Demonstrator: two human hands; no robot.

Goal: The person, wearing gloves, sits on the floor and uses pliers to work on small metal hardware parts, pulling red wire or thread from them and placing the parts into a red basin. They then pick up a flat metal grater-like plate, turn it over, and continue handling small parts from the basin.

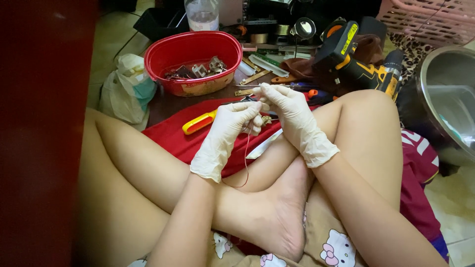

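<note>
Both my hands wear white gloves and meet over my crossed legs. My left hand [228,129] pinches a small metal part [266,119] from which a thin red wire [246,163] hangs down in a loop. My right hand [291,112] is closed on the same small part from the right, its fingertips touching the left hand's. What exactly lies between the fingers is hidden. A yellow-and-red handled screwdriver [199,122] lies on the red cloth [168,134] just left of my left hand.
A red plastic bowl [194,52] with several metal parts stands at the back. A yellow-black cordless drill [356,62] lies at the back right, next to a steel basin [448,99]. A plastic bag [126,89] sits at the left. A pink basket [430,20] is at the top right.
</note>
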